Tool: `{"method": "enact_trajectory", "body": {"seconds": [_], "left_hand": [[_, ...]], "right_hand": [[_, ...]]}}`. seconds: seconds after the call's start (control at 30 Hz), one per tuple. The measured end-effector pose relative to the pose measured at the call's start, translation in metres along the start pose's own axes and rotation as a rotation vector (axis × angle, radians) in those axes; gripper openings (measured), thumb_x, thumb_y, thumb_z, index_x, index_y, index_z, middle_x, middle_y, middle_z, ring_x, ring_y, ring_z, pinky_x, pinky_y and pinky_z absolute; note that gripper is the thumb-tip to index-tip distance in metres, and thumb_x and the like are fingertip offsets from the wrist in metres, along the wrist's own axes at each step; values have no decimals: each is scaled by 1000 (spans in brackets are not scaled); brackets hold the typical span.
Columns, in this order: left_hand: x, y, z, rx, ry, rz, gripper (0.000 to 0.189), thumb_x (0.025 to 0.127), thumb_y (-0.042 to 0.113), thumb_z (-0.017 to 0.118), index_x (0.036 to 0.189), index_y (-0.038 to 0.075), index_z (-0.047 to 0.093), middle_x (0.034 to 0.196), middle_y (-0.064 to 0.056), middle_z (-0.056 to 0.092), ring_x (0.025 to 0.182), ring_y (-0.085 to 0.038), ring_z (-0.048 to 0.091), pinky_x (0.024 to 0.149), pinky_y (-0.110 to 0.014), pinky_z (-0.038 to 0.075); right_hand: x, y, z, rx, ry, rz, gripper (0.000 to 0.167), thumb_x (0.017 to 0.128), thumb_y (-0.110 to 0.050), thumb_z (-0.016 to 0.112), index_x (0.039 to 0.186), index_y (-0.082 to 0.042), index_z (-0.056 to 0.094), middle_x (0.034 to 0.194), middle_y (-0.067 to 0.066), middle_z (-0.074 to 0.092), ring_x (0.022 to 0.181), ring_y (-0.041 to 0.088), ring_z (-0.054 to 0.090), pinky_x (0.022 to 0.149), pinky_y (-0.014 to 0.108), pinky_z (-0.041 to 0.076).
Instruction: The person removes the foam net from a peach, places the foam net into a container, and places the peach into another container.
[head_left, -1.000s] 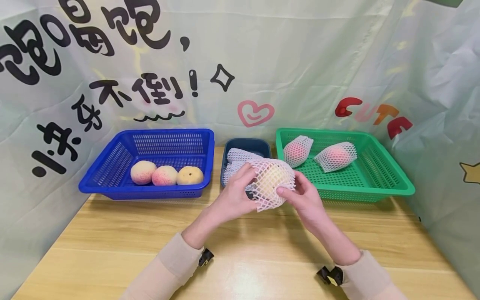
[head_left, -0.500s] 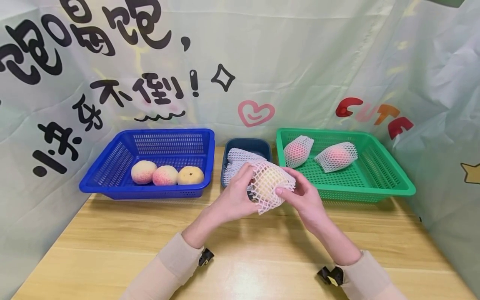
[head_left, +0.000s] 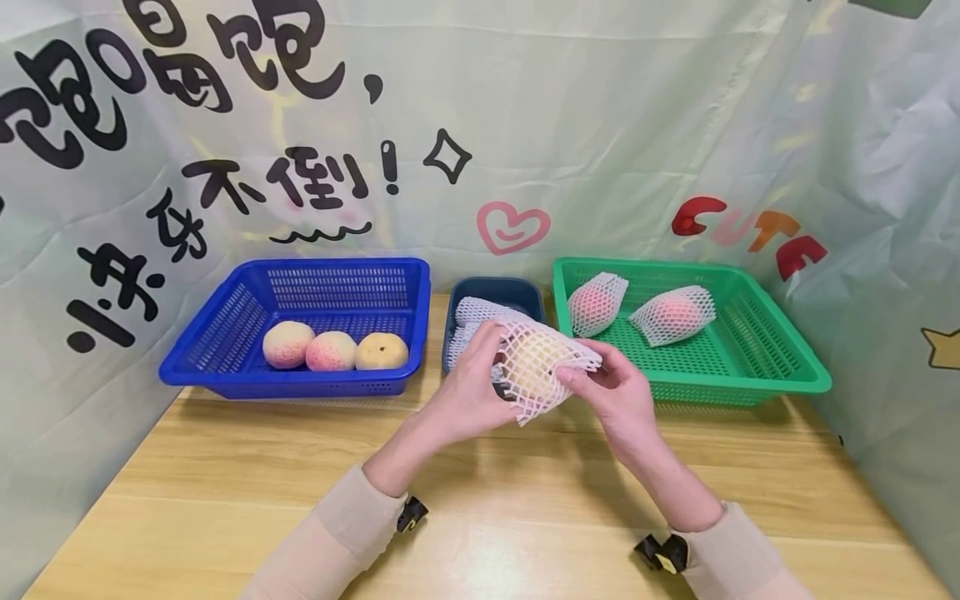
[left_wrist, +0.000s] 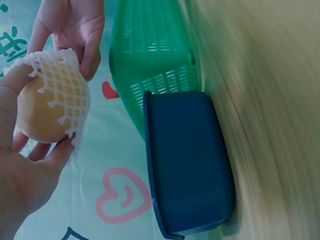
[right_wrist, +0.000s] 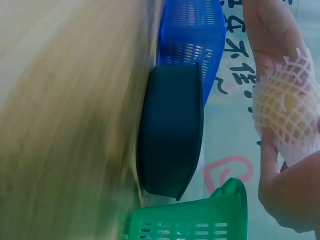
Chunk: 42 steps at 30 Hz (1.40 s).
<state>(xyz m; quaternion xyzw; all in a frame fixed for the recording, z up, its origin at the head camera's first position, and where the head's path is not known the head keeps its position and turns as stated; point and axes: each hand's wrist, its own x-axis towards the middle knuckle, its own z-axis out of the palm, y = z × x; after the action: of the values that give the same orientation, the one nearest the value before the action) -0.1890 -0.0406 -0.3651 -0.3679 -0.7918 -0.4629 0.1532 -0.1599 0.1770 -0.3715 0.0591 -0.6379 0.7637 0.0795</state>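
Observation:
A yellowish peach [head_left: 534,363] is held up over the table, partly wrapped in a white foam fruit net [left_wrist: 75,102]. My left hand [head_left: 471,387] grips it from the left, fingers curled round the fruit and the net's open edge. In the left wrist view the peach's bare skin [left_wrist: 37,112] shows on that side. My right hand [head_left: 619,402] pinches the net's right end between thumb and fingers. In the right wrist view the mesh covers the fruit on the right hand's side.
At the left, a blue basket [head_left: 285,385] holds three peaches [head_left: 330,351]. A small dark blue bin [head_left: 498,287] with foam nets [head_left: 483,310] stands behind my hands. The green basket [head_left: 738,385] at the right holds two netted peaches [head_left: 672,315].
My right hand has shifted slightly right, drawing the net's right end out further from the peach. My left hand stays in nearly the same place, still gripping the fruit.

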Motion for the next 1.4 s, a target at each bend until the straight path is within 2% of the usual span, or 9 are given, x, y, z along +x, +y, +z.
{"method": "enact_trajectory", "body": {"seconds": [0.17,0.4,0.53,0.73,0.9,1.03,1.17,1.3,1.4], "left_hand": [[0,0,0,-53,12,-11,85,62,-2,94,135,-1,51,137,-14,48,122,-25,53,101,-29,53],[0,-2,-4,-79,31,-12,87,66,-2,94,139,1,47,141,-15,47,128,-26,52,104,-31,51],[1,-3,-8,-65,47,-24,89,67,-1,95,141,2,46,143,-14,46,131,-27,52,104,-32,52],[1,-5,-14,-48,76,-43,87,67,5,95,141,5,48,141,-11,48,129,-24,53,102,-33,53],[3,-7,-20,-88,107,-20,85,69,5,95,140,8,48,141,-9,48,130,-22,52,100,-38,55],[0,-8,-32,-82,142,-58,83,71,13,96,140,12,49,139,-5,49,128,-19,52,97,-40,56],[-5,-14,-49,-51,197,-112,84,72,18,97,141,13,50,137,-3,49,125,-18,53,95,-39,56],[-11,-25,-69,11,248,-137,85,70,17,98,140,11,50,137,-5,49,123,-20,54,93,-41,57],[-13,-35,-86,76,265,-139,87,69,15,98,142,8,51,137,-9,50,121,-20,54,88,-38,58]], "right_hand": [[1,1,0,29,52,-39,37,87,13,74,111,-14,73,98,-2,73,85,9,68,73,22,58],[5,1,1,49,128,-46,32,87,13,74,101,-16,73,91,-2,71,76,8,65,64,21,56],[8,0,2,60,132,-30,32,90,12,73,101,-17,72,92,-2,70,77,9,66,63,22,57],[16,-1,3,80,141,-14,27,93,9,71,105,-15,69,96,0,70,84,10,67,70,22,59],[27,-5,5,107,159,-34,23,94,6,71,106,-13,67,98,0,70,86,11,67,70,23,58],[38,-9,11,139,172,-52,19,97,1,70,112,-9,66,101,0,68,89,12,66,73,23,58],[49,-8,21,178,185,-55,17,100,-8,68,116,-11,67,102,1,68,88,12,67,72,24,59],[59,-3,35,225,149,-39,18,103,-11,64,121,-12,66,104,0,68,90,11,69,76,26,59],[65,6,44,165,107,0,24,104,-8,60,127,-8,61,107,0,67,93,11,67,78,25,58]]}}
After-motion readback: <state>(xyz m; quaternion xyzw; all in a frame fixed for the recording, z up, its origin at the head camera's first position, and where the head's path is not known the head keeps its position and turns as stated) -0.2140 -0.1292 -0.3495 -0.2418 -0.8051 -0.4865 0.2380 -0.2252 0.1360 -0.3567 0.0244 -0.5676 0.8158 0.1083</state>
